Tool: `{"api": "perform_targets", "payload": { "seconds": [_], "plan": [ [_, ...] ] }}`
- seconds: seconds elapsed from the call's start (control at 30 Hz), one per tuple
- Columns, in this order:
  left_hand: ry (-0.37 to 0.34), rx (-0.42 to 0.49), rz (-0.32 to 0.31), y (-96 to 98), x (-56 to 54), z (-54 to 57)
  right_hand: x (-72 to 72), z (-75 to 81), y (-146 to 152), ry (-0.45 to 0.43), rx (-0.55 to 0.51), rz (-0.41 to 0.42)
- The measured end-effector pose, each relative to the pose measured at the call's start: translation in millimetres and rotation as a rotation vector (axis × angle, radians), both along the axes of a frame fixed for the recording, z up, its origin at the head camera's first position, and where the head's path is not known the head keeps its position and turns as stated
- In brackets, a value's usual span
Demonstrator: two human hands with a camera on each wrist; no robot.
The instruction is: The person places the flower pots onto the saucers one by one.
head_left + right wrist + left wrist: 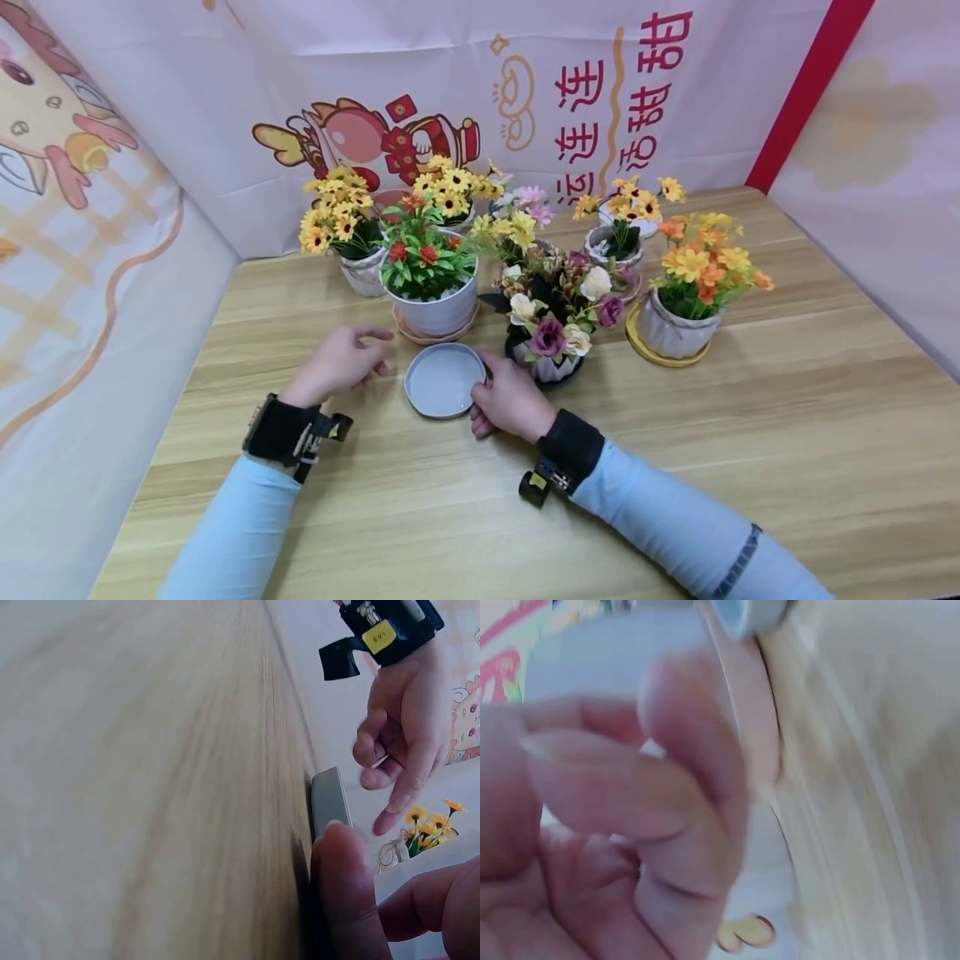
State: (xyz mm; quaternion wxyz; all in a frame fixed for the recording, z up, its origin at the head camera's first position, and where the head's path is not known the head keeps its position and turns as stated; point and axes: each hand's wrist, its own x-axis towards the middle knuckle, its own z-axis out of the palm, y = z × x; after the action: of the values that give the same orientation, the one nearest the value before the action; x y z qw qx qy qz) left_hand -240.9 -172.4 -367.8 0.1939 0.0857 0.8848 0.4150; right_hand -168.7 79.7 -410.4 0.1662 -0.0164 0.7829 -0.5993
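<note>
A shallow grey plant saucer [444, 381] lies on the wooden table in front of the potted plants. My right hand [513, 398] pinches its right edge between thumb and fingers. From the right wrist view, the saucer's side wall [328, 796] shows low and thin just beyond a fingertip. My left hand [341, 362] hovers off the saucer's left side, fingers loosely bent and nothing in them. Behind the saucer stands a white pot [438, 315] of red flowers on a pink saucer [405, 331]. Right beside my right hand is a pot of purple and cream roses [549, 337].
Yellow flowers [335, 208] in a wrapped pot stand at the back left. An orange-and-yellow bouquet [701, 262] rises from a pot on a yellow saucer [637, 342] at right. Further pots line the back, before a printed cloth [420, 50].
</note>
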Motion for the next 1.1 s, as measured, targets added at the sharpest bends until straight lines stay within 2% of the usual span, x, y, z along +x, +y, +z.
{"api": "perform_targets", "payload": {
  "seconds": [0.23,0.4,0.57,0.73,0.93,1.1],
  "plan": [
    [-0.016,0.189,0.245,-27.3,-34.0,2.2,-1.2,-1.7,0.1,-0.016,-0.011,-0.001],
    [-0.062,0.326,0.356,-34.2,-64.4,16.4,-2.1,-3.6,0.2,-0.017,-0.014,-0.005],
    [-0.11,0.323,0.376,-32.2,-92.3,33.1,-1.9,-3.4,-0.3,-0.017,-0.018,-0.008],
    [-0.168,0.294,0.388,-27.8,-111.3,33.4,-1.3,-3.4,-0.8,-0.024,-0.02,-0.01],
    [-0.221,0.32,0.439,-24.1,-125.2,31.7,-2.0,-4.0,-1.0,-0.027,-0.023,-0.019],
    [-0.282,0.329,0.47,-20.0,-133.8,34.3,-1.8,-2.7,-0.4,-0.026,-0.029,-0.019]
  ]
}}
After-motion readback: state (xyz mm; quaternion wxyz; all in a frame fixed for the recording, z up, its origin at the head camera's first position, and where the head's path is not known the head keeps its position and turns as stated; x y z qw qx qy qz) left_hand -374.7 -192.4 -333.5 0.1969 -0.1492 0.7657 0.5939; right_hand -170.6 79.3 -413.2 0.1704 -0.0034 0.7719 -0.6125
